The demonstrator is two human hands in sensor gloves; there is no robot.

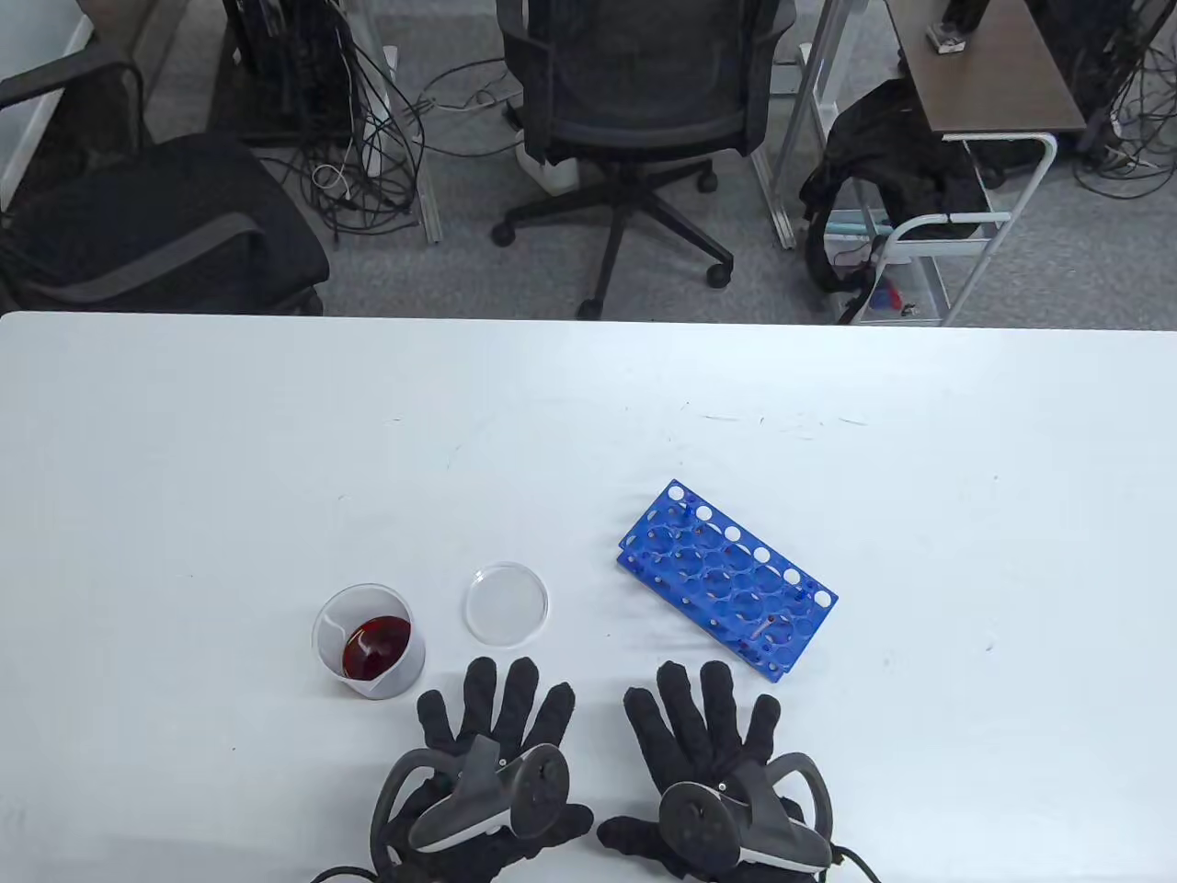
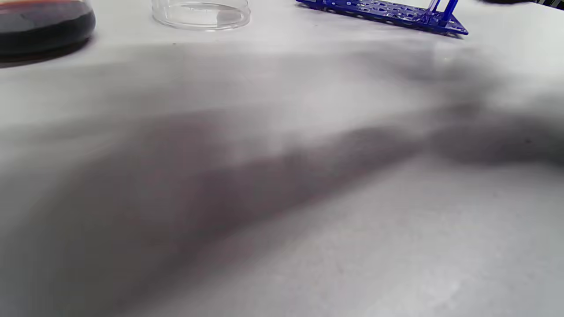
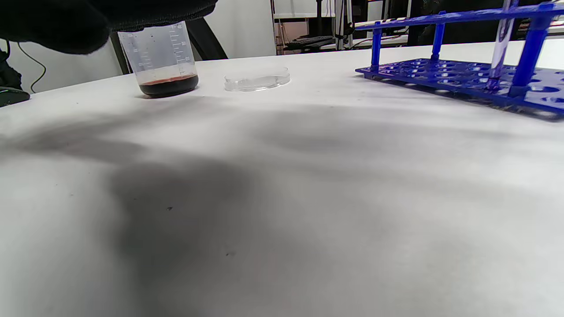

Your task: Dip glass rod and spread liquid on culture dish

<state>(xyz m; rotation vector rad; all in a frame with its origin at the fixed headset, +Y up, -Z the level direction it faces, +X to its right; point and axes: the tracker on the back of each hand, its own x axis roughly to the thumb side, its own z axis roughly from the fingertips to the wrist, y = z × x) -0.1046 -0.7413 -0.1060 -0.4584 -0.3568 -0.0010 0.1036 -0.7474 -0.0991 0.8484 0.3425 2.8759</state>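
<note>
A clear beaker (image 1: 370, 642) with dark red liquid stands left of a clear culture dish (image 1: 507, 603). A blue tube rack (image 1: 726, 579) lies to the right; a glass rod (image 3: 501, 42) stands in it, seen in the right wrist view. My left hand (image 1: 497, 713) lies flat on the table, fingers spread, just below the dish. My right hand (image 1: 703, 717) lies flat beside it, below the rack. Both hands are empty. The beaker (image 3: 162, 59), dish (image 3: 257, 81) and rack (image 3: 467, 72) show in the right wrist view; the dish (image 2: 201, 14) and rack (image 2: 387, 12) show in the left wrist view.
The white table (image 1: 919, 441) ends at a far edge; beyond it stand office chairs (image 1: 644, 110), a metal cart (image 1: 919, 267) and cables on the floor.
</note>
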